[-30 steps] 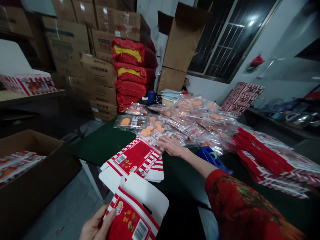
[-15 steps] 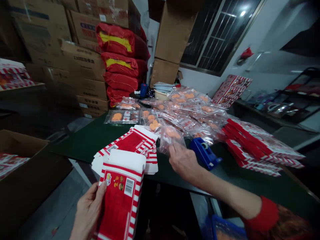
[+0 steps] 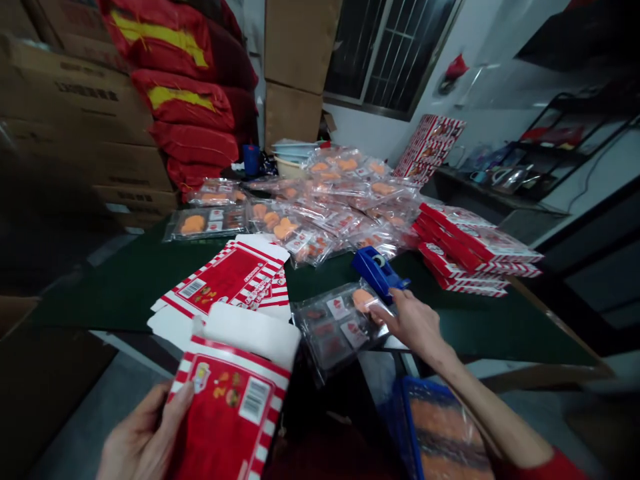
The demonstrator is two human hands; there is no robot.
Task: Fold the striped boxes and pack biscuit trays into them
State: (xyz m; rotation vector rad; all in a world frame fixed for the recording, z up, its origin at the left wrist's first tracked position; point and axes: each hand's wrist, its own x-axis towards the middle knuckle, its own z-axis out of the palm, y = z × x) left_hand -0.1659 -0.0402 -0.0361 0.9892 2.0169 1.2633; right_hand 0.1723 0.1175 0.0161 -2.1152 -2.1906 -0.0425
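Brown cardboard cartons (image 3: 85, 127) are stacked at far left, their lower parts lost in shadow. The dark green tabletop (image 3: 125, 273) is seen extending rightward from near them. At lower left, a red-and-white striped cardboard box (image 3: 225, 407) is pinched by the left hand (image 3: 145, 427): thumb pressed on the printed face, fingers hidden behind. Its white flap is raised at the upper end; a barcode is shown on the face. Behind the cartons' right side, red sacks (image 3: 190, 100) with yellow bands are piled.

Flat red-and-white striped card blanks (image 3: 220, 273) are laid overlapping on the tabletop, just beyond the held box. Farther back, a blue cup (image 3: 251, 159) is placed. Across the middle, clear plastic packs with orange pieces (image 3: 345, 200) are heaped.

Nearer, a clear pack with a dark tray (image 3: 330, 327) is held tilted at the table's front edge, right of the striped box and apart from it. Its right end is gripped by the right hand (image 3: 417, 327), thumb and fingers drawn together; the underside grip is hidden. A blue tape dispenser (image 3: 377, 270) is set just beyond. Below, a blue plastic crate (image 3: 411, 427) is filled with orange-coloured packs. At right, red-and-white boxes (image 3: 470, 250) are stacked on the tabletop.
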